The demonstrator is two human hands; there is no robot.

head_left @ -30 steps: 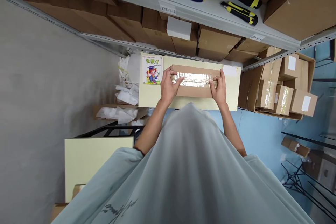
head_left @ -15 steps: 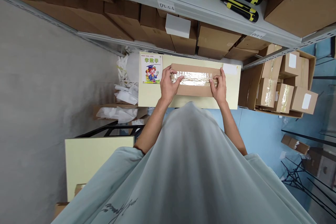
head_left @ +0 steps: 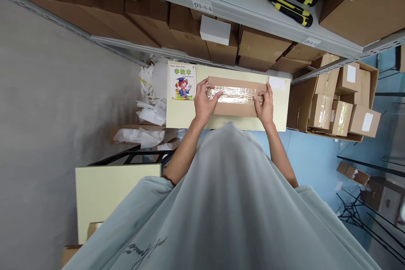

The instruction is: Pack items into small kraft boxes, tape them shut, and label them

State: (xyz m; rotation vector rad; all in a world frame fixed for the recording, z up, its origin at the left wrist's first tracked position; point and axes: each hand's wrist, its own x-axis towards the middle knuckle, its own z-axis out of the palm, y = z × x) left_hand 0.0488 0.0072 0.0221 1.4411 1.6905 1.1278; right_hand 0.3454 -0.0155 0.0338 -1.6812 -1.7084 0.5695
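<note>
A long flat cardboard box (head_left: pixel 236 107) lies on a pale yellow table (head_left: pixel 183 114), with a shiny strip of clear tape (head_left: pixel 236 94) along its top. My left hand (head_left: pixel 204 102) grips the box's left end, thumb pressed on the tape. My right hand (head_left: pixel 265 103) clasps the right end, fingers curled over the edge. A children's book with a cartoon cover (head_left: pixel 182 83) lies on the table just left of my left hand. A white label (head_left: pixel 277 83) sits by the right end.
Shelving behind the table carries brown cartons (head_left: pixel 262 46) and a white box (head_left: pixel 215 30); two yellow-black utility knives (head_left: pixel 292 6) lie on the upper shelf. An open carton of taped parcels (head_left: pixel 344 101) stands to the right. White packing paper (head_left: pixel 148 109) is heaped to the left.
</note>
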